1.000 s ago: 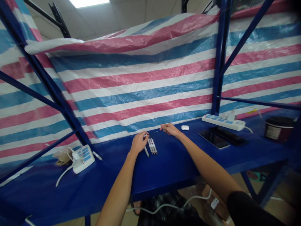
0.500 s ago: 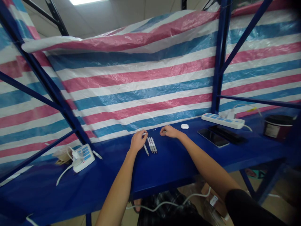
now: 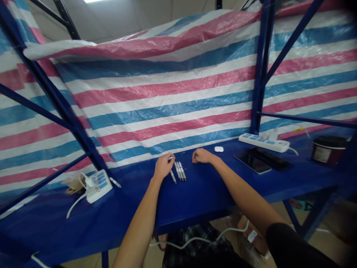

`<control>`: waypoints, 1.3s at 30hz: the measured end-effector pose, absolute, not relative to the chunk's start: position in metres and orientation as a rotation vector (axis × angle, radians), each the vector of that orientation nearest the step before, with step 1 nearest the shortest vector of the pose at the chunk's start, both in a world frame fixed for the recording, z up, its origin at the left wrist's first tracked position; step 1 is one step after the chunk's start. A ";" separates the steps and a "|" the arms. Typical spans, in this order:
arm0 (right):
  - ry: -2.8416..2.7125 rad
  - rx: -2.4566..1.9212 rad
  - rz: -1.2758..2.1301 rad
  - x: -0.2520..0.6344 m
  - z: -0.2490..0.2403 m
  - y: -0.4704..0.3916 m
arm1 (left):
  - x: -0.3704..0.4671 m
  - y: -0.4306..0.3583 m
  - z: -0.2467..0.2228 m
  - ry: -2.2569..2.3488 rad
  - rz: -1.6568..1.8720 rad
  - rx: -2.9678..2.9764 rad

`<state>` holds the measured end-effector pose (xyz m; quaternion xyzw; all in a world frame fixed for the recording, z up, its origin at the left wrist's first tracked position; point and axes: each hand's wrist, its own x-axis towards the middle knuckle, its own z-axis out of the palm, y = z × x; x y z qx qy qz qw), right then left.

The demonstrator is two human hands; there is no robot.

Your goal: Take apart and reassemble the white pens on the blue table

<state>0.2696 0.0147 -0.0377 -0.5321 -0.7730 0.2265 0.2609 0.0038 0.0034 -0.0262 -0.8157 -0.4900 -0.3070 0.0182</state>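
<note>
My left hand (image 3: 164, 166) rests at the back of the blue table, fingers pinched on a small white pen-like piece (image 3: 170, 158) that is mostly hidden. Just below the fingers lies a single white-and-grey pen (image 3: 173, 177). Several similar pens (image 3: 180, 171) lie side by side to its right, with their grey ends toward me. A tiny thin piece (image 3: 185, 169) shows at their right side, too small to name. Across from them my right hand (image 3: 202, 155) is closed, knuckles up and fingers curled under. Whatever it holds is hidden.
A white case (image 3: 219, 149), a phone (image 3: 252, 163), a power strip (image 3: 264, 143) and a dark tub (image 3: 329, 150) stand to the right. Leftward are another power strip (image 3: 99, 186) and a white tube-like item (image 3: 115, 182). A striped sheet (image 3: 173, 93) hangs behind the table.
My right hand has shifted slightly right, away from the pens. A tiny thin piece now shows beside the pens. My left hand has hardly moved.
</note>
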 end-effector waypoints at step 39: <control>-2.131 -1.301 0.156 0.261 -0.028 0.009 | -0.001 0.007 -0.025 -1.353 -0.906 -2.636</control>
